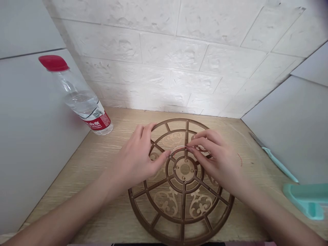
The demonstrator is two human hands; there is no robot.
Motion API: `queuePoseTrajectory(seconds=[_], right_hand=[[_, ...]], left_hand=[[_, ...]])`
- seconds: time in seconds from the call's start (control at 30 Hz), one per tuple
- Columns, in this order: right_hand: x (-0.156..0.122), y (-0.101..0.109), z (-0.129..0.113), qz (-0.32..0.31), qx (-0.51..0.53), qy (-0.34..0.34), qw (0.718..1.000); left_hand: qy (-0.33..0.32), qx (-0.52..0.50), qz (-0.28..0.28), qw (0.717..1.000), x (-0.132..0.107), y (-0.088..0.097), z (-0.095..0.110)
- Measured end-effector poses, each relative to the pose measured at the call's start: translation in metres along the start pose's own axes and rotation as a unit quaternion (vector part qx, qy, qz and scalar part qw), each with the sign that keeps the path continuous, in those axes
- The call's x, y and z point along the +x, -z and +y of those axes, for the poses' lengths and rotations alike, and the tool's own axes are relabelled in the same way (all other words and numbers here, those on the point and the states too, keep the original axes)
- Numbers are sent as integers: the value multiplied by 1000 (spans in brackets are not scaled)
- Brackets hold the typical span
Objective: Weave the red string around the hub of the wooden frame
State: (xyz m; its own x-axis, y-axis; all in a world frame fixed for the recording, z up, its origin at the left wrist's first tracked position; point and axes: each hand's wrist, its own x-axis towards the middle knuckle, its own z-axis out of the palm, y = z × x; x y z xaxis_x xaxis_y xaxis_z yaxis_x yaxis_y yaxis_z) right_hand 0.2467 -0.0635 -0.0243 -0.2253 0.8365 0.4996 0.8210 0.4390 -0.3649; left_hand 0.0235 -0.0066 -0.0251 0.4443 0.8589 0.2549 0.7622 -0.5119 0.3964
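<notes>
Hands (135,157) have thin wire (178,147) between, brown wheel (179,173) beneath.

a round, brown openwork frame (189,175) lies beneath a thin, pale wire (178,147).

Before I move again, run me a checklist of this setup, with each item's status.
1. Right hand gripping the thin wire: ok, it appears pinched at the fingertips.
2. Left hand at the round brown frame: ok, thumb close to the wire.
3. Wire fastened to the frame: cannot tell.
4. Bottle closed: ok, red cap on.
5. Teal-handled tool apart from the frame: ok, off to the right.
</notes>
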Motion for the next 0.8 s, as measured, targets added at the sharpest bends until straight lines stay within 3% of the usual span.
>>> queuePoseTrajectory(seconds=[0.17,0.37,0.47,0.57,0.8], right_hand=[[3,5,-3,11,19,4,1000],[-1,-3,-7,1,-17,114,993],[-2,-4,-8,0,-38,133,990],[2,4,-4,21,-47,88,995],[7,19,31,37,-102,-147,983]], left_hand=[[2,-9,4,1000,-1,-1,0],[-11,-2,-2,1000,-2,-2,2],[-11,-3,-2,1000,-2,-1,3],[-2,-14,-8,1000,-3,-1,3],[69,-4,10,998,2,-6,-3]])
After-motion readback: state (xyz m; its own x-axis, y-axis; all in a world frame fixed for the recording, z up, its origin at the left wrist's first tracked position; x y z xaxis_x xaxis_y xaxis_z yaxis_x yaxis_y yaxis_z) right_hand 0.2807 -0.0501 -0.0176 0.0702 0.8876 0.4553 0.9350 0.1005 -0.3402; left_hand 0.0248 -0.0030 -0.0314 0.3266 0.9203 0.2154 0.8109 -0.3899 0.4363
